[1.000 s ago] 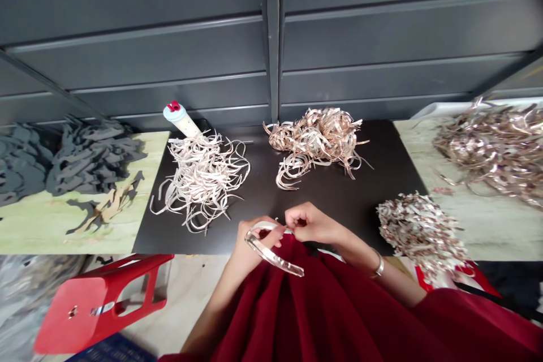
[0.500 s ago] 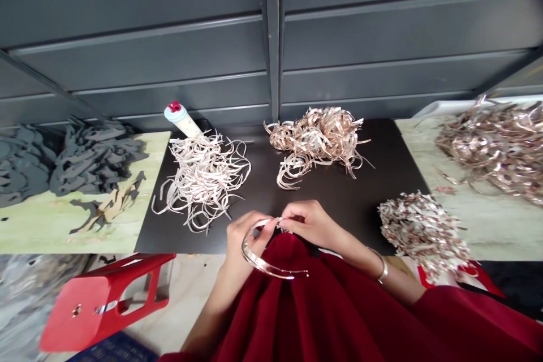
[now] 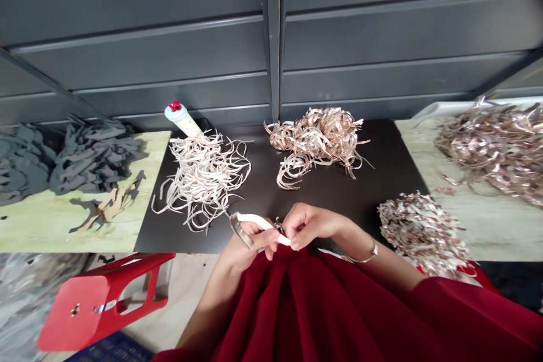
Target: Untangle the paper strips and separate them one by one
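Note:
My left hand (image 3: 257,240) pinches a narrow strap (image 3: 253,219), white on one face and metallic on the other, which curls back over the fingers. My right hand (image 3: 309,225) is closed on the strap's other end, close beside the left. Both hands are just above the front edge of the black mat (image 3: 271,184). Beyond my left hand lies a loose heap of pale strips (image 3: 207,178). Farther off, past my right hand, sits a pile of rose-gold metallic strips (image 3: 320,136). A small dark bit, too small to name, shows between the hands.
A bundle of short white-and-metallic pieces (image 3: 424,229) hangs over the table edge at right, with more metallic strips (image 3: 500,147) behind. At left are dark grey cut pieces (image 3: 99,155), a light blue-capped container (image 3: 183,119) and a red stool (image 3: 97,305). Grey panels (image 3: 169,56) stand behind.
The strap's long free end, which hung toward my lap, now curls up over my left hand. My right hand has shifted slightly down and holds the strap's end lower.

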`<state>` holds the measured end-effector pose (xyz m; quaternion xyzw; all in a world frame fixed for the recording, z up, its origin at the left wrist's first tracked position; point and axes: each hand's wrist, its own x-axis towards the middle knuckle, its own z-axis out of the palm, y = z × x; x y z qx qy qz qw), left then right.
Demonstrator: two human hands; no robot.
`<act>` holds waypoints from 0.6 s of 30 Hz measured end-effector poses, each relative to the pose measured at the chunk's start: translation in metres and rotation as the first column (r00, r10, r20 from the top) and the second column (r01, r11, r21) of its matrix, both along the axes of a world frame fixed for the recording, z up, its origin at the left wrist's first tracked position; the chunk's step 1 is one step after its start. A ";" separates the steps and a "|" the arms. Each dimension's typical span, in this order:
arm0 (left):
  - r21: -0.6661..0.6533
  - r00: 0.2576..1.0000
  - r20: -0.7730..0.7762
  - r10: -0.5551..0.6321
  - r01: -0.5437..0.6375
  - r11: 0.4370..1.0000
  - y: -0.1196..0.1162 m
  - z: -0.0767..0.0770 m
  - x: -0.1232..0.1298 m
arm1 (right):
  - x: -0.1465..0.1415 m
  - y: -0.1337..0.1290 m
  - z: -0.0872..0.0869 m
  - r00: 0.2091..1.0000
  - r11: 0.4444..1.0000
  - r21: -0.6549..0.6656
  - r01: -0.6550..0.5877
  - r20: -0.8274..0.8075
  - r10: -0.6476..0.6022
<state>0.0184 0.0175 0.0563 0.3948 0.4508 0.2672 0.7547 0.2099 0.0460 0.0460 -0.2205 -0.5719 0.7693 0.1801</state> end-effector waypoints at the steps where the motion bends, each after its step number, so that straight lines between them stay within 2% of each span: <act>1: -0.021 0.999 0.027 0.030 -0.030 0.999 0.001 -0.002 0.001 | -0.001 0.001 -0.002 1.000 1.000 0.009 0.008 -0.010 -0.008; 3: -0.014 0.993 0.022 0.115 -0.114 0.993 0.002 -0.006 0.001 | -0.001 0.001 -0.008 0.998 0.998 0.014 0.061 -0.022 -0.061; 6: 0.098 0.974 -0.093 0.205 -0.196 0.976 0.002 -0.011 -0.003 | -0.001 -0.004 -0.014 0.976 0.977 -0.001 0.215 -0.028 -0.215; 9: 0.210 0.953 -0.236 0.188 -0.139 0.968 0.001 -0.011 -0.009 | -0.003 -0.011 -0.014 0.918 0.918 0.059 0.392 0.042 -0.395; 11: 0.254 0.938 -0.302 0.169 -0.092 0.963 0.001 -0.010 -0.011 | -0.006 -0.014 -0.010 0.883 0.888 0.137 0.438 0.117 -0.454; 13: 0.254 0.938 -0.305 0.163 -0.084 0.964 0.001 -0.010 -0.009 | -0.008 -0.015 -0.007 0.879 0.891 0.154 0.428 0.159 -0.450; 18: 0.083 0.965 -0.228 0.128 -0.111 0.990 0.002 -0.022 0.000 | -0.008 -0.013 -0.010 0.924 0.934 0.017 0.356 0.144 -0.355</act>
